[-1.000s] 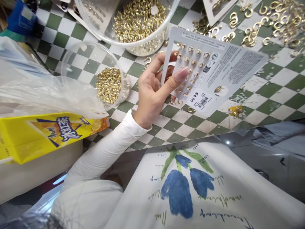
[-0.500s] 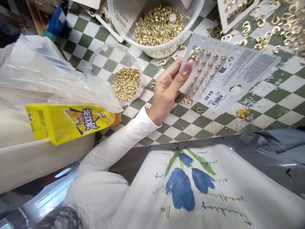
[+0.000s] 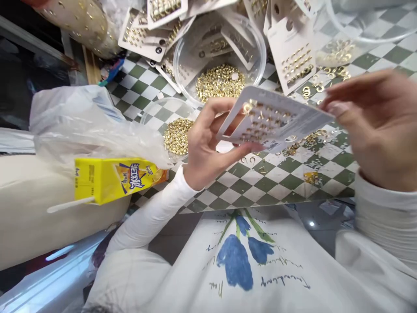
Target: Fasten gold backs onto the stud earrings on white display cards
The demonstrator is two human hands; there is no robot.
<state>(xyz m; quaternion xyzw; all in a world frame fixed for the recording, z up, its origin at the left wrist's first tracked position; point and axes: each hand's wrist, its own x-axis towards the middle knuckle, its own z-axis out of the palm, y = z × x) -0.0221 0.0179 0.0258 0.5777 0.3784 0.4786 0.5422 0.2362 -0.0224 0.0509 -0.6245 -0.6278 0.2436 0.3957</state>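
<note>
My left hand [image 3: 208, 148] grips a pale earring card [image 3: 286, 126] at its left end, thumb along the lower edge and fingers behind. Rows of small gold pieces cover the card, and its printed side faces me at a slant. At the card's right end is my right hand [image 3: 381, 126], blurred, with thumb and fingertips pinched together at the edge. Beyond the card stands a clear tub [image 3: 177, 65] with gold earring backs [image 3: 221, 82] and some cards inside. Left of my left hand, a shallow clear dish [image 3: 153, 111] holds more small gold pieces [image 3: 177, 135].
Several earring cards [image 3: 291, 56] lie around the tub. Loose gold hoops [image 3: 317, 84] are scattered on the checkered tabletop [image 3: 234, 184]. Another clear container [image 3: 368, 30] stands at the back right. A yellow drink carton [image 3: 110, 178] with a straw and a plastic bag [image 3: 78, 113] are on the left.
My right hand has come into view from the right, to the card's edge. The card has tilted flatter in my left hand, which has changed its hold. The view has shifted, showing more of the back.
</note>
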